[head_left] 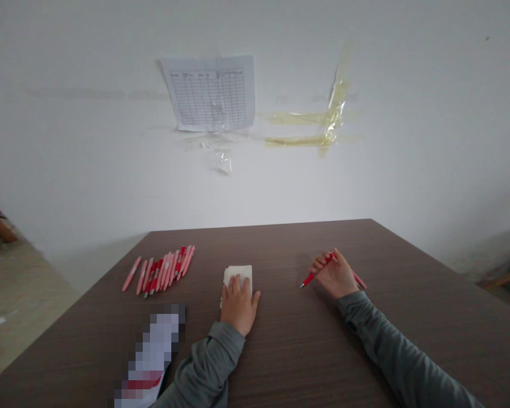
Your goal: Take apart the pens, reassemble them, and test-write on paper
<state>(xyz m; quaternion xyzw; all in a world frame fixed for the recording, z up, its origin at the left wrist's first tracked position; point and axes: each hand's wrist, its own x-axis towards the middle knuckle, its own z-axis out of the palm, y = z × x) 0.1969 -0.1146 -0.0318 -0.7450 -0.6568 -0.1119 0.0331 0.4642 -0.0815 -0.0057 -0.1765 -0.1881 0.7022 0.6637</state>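
My left hand (239,306) lies flat with fingers stretched out on a folded whitish cloth or paper pad (238,272) in the middle of the table. To the right, my right hand (335,275) is closed around a red pen (309,280), palm turned up. The pen slants, its silvery tip pointing down and to the left near the tabletop. Partly hidden behind my right wrist lies a pinkish pen (359,280). At the left of the table, several pink and red pens (165,271) lie side by side in a row.
The brown wooden table (280,351) reaches to a white wall. In front of the pens lies a long pixelated object (153,345), white with a red band. A printed sheet (212,93) and yellowish tape strips (331,119) stick to the wall.
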